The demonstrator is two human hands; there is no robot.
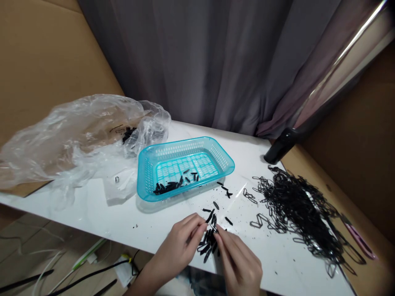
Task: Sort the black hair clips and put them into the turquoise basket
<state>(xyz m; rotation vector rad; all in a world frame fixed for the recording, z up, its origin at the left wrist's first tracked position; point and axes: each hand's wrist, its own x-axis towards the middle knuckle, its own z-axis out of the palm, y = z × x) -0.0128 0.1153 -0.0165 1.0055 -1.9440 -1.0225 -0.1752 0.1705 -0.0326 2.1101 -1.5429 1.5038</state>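
Near the table's front edge, my left hand [187,238] and my right hand [236,257] meet with closed, pinching fingertips. My right fingers grip one end of a small, narrow black piece [213,228]. A thin pale bit shows between the two hands, close to my left fingertips; whether the left holds it cannot be made out. Under and around the fingers lies a loose heap of small black elongated pieces [207,248], partly hidden by my hands. Beyond them stands a turquoise plastic basket [187,192] with similar black pieces [169,187] gathered along its near side.
A large tangle of thin black loops [296,205] covers the right side of the white table [166,224]. Pink-handled scissors [359,240] lie beyond it. At left is a crumpled clear plastic bag [77,135]. A black cylindrical stand [280,146] and grey curtain [191,61] are behind.
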